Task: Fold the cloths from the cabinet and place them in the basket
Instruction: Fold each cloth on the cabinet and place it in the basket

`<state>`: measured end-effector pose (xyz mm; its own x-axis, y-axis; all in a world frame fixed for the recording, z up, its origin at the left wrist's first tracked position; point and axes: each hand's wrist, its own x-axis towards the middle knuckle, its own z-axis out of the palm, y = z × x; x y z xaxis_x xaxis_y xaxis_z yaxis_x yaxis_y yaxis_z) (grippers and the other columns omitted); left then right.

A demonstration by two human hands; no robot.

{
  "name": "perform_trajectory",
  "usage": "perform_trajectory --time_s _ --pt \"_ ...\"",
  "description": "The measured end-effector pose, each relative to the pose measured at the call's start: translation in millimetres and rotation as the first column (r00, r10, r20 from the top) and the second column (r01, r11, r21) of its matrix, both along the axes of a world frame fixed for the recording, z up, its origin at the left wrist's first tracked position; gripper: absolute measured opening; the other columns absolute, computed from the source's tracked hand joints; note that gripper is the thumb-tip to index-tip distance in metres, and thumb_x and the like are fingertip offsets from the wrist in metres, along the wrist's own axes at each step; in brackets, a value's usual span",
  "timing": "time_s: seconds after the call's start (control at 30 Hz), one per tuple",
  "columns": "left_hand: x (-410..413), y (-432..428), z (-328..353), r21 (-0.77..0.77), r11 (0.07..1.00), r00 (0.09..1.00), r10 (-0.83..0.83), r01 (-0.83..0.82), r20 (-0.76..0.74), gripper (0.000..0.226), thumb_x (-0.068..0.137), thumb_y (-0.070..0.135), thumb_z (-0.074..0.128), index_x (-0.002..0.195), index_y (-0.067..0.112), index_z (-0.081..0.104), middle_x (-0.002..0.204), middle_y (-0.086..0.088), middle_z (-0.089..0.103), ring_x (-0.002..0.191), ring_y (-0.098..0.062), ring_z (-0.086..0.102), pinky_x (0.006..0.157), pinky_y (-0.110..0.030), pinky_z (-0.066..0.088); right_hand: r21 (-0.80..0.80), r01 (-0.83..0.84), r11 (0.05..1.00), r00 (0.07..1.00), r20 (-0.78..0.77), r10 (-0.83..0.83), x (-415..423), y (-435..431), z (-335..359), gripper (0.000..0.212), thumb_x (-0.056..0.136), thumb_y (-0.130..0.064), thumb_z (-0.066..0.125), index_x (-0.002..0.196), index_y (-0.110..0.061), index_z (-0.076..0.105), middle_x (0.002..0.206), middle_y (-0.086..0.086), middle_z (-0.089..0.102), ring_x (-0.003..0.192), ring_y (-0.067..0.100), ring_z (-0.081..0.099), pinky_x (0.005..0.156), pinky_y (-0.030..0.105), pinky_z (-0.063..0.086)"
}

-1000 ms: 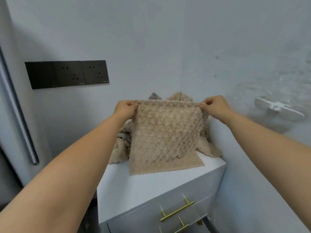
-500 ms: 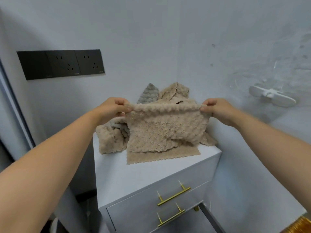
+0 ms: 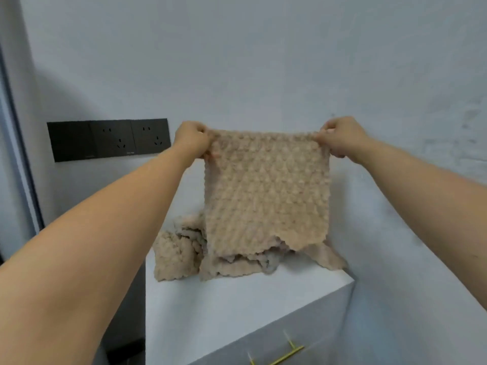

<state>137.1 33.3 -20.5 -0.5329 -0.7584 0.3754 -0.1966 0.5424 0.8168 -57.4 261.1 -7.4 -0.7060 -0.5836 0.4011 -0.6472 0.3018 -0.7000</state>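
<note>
Left hand: fingers curled, top left corner of tan cloth pinched. Right hand: top right corner pinched same way. Cloth held up flat in air above cabinet top. Bottom edge hung loose, just over pile of other cloths. Cloth judged soft, fluffy, light, floppy; not slippery, not breakable. Best held by corners, so fold comes out neat. Basket not seen.

The near half of the cabinet top is open from its front and left edges. A heap of cloths fills the far edge, a held cloth hanging before it; walls stand behind the far and right edges.
</note>
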Motion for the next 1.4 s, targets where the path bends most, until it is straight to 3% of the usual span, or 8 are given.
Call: perform_trajectory --time_s 0.17,0.37,0.5,0.7,0.87,1.17,1.3,1.4 --pt "-9 7 77 -0.217 0.971 0.914 0.001 -0.097 -0.407 0.024 0.094 0.008 0.043 0.075 0.018 0.052 0.085 -0.007 0.064 0.076 -0.025 0.069 0.073 -0.045 0.057 -0.499 -0.002 0.867 0.992 -0.113 -0.063 3 -19 78 0.011 0.087 -0.012 0.060 0.076 -0.011 0.057 0.066 0.005 0.054 0.052 0.010 0.052 0.049 0.022 0.043" --pt "9 -4 45 -0.226 0.974 0.974 -0.040 -0.011 -0.221 0.017 0.092 0.004 0.048 0.085 0.011 0.062 0.076 -0.002 0.061 0.077 -0.023 0.061 0.075 -0.040 0.056 -0.249 -0.065 0.966 0.995 -0.093 0.043 -2 -6 35 0.013 0.085 -0.011 0.067 0.072 -0.009 0.065 0.076 0.008 0.057 0.070 0.015 0.048 0.064 0.026 0.039" --pt "28 -14 23 -0.069 0.975 0.974 -0.206 0.212 0.091 0.015 0.092 0.005 0.053 0.080 0.010 0.061 0.083 -0.001 0.058 0.083 -0.017 0.051 0.069 -0.025 0.041 -0.028 -0.277 0.961 0.940 0.199 0.277 -12 13 9 0.015 0.087 -0.006 0.065 0.072 -0.007 0.062 0.076 0.007 0.061 0.074 0.016 0.056 0.080 0.033 0.045" --pt "51 -25 -26 0.385 0.774 0.674 -0.630 0.503 0.385 0.024 0.097 0.000 0.046 0.077 0.007 0.058 0.080 -0.006 0.058 0.085 -0.021 0.056 0.091 -0.031 0.049 0.255 -0.618 0.744 0.711 0.584 0.391 -17 32 -47 0.018 0.082 0.000 0.066 0.066 -0.007 0.063 0.064 0.005 0.060 0.064 0.014 0.057 0.065 0.019 0.049" --pt "51 -14 -68 0.647 0.638 0.474 -0.760 0.417 0.445 0.037 0.097 -0.005 0.038 0.084 0.011 0.069 0.079 -0.006 0.071 0.075 -0.016 0.070 0.073 -0.027 0.056 0.298 -0.678 0.672 0.636 0.696 0.333 -18 32 -95 0.010 0.077 -0.010 0.070 0.073 -0.006 0.061 0.065 0.003 0.061 0.061 0.010 0.059 0.063 0.019 0.050" --pt "13 -36 -96 0.388 0.883 0.918 -0.353 0.263 0.182 0.013 0.099 0.014 0.049 0.099 0.006 0.059 0.088 -0.011 0.063 0.073 -0.020 0.063 0.060 -0.026 0.055 0.087 -0.203 0.975 0.922 0.354 0.160 -35 -8 -106 0.012 0.087 -0.012 0.068 0.076 -0.009 0.064 0.072 0.007 0.057 0.067 0.016 0.053 0.062 0.026 0.047" --pt "-16 -42 -110 0.241 0.967 0.988 -0.116 0.088 0.102 0.017 0.097 0.013 0.051 0.082 0.008 0.056 0.063 -0.005 0.048 0.052 -0.018 0.045 0.040 -0.018 0.039 0.005 -0.065 0.998 0.968 0.241 0.062 -44 -36 -100 0.014 0.086 -0.014 0.069 0.075 -0.007 0.064 0.064 0.005 0.056 0.055 0.013 0.050 0.045 0.021 0.043" --pt "-41 -51 -127 0.037 0.994 0.989 0.094 -0.098 0.113 0.017 0.094 0.017 0.055 0.080 0.010 0.060 0.068 -0.005 0.055 0.067 -0.024 0.052 0.053 -0.026 0.037 -0.013 0.051 0.999 0.991 0.126 -0.049 -56 -62 -107 0.015 0.084 -0.018 0.072 0.078 -0.006 0.066 0.067 0.002 0.058 0.060 0.010 0.051 0.055 0.023 0.040"
